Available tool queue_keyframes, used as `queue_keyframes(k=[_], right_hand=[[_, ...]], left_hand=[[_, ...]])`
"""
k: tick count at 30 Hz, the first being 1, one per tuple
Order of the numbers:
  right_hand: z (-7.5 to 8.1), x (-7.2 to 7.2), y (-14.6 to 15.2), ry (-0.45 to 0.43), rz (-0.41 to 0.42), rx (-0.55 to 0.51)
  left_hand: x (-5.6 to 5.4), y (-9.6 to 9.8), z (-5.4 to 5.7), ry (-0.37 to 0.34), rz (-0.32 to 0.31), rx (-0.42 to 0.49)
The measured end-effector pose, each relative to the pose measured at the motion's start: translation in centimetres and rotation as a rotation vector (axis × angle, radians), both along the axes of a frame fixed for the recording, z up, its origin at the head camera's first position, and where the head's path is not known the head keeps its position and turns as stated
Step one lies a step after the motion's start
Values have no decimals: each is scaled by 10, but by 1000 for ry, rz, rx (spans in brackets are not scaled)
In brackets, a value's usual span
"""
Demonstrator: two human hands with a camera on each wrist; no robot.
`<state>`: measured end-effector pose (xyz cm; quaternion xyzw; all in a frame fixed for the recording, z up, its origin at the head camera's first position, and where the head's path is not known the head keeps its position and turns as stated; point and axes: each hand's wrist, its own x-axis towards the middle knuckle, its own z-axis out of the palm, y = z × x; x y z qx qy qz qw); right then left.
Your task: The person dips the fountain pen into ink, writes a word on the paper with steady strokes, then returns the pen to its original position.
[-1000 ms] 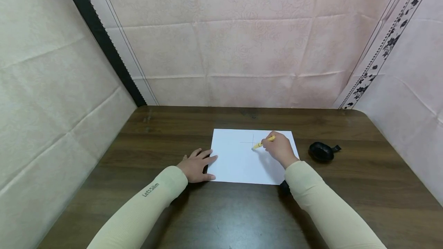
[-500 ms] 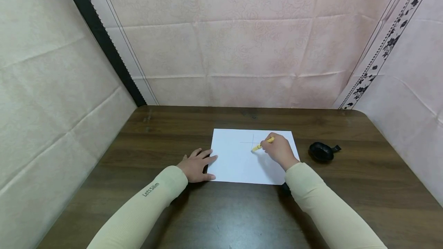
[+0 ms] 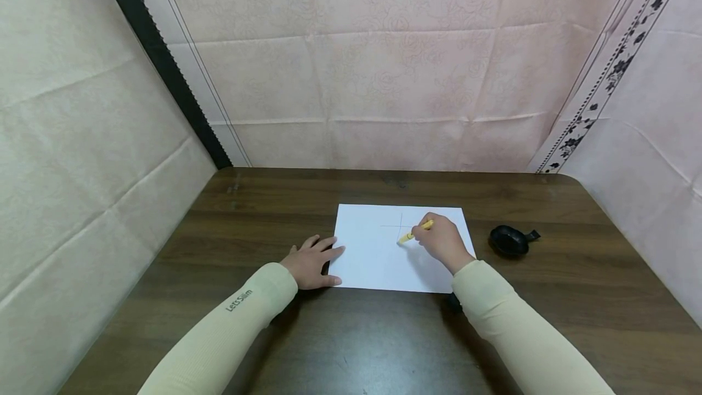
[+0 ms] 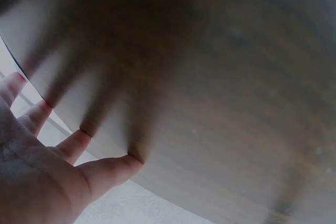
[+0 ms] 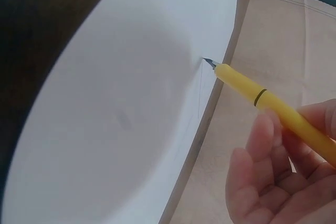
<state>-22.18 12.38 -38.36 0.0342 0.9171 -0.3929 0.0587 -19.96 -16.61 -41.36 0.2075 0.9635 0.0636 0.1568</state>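
Note:
A white sheet of paper point(image 3: 364, 264) lies on the brown wooden table, with thin crossing lines point(image 3: 390, 226) in its upper middle. My right hand point(image 3: 443, 242) pinches a yellow fountain pen point(image 3: 407, 238). In the right wrist view, the pen point(image 5: 244, 83) has its dark nib at the lower end of a thin line on the paper point(image 5: 105, 129). My left hand point(image 3: 312, 266) rests at the paper's left edge, fingers spread, some fingertips on the sheet. The left wrist view shows this hand point(image 4: 47, 177) with its fingertips down on the surface.
To the right of the paper lies a small round black object with a short tab point(image 3: 509, 241). Another black object point(image 3: 454, 302) shows partly beneath my right wrist. Pale patterned cloth point(image 3: 384, 96) hangs behind the table point(image 3: 351, 334) and on both sides.
My right hand has drawn the pen slightly down and left over the paper, and the line has grown longer toward me. The left hand has stayed still.

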Motion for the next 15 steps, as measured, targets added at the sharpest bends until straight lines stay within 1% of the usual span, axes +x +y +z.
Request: queue_keyframes(k=[15], right_hand=[[2,6,-3,5,14,13]], left_hand=[[1,0,1,-4,0,13]])
